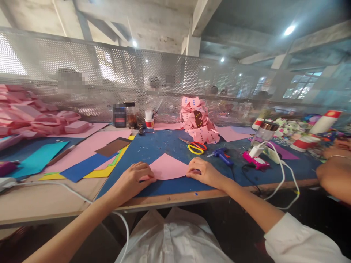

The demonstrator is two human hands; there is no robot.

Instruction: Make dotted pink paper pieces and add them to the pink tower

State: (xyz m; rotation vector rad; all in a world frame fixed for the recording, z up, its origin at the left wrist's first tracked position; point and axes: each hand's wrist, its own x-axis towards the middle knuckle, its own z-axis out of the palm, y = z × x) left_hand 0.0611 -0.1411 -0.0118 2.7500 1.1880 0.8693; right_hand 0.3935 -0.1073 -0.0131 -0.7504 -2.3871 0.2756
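Observation:
A pink paper (168, 167), roughly triangular with its point away from me, lies on the blue mat between my hands. My left hand (138, 175) pinches its left corner, thumb and fingers together. At the right corner, my right hand (200, 171) pinches the paper in the same way. Just beyond the right hand are scissors (196, 148) with yellow and red handles, and a blue glue gun (222, 156). Farther back stands a pile of pink dotted paper pieces (199, 120).
Coloured sheets (87, 164) and pink paper pieces (35, 117) cover the left side. A pink power strip (255, 160) with a white cable, a glass jar (263, 133) and paper cups (303, 142) stand right. Another person's arm (336, 171) rests at the far right.

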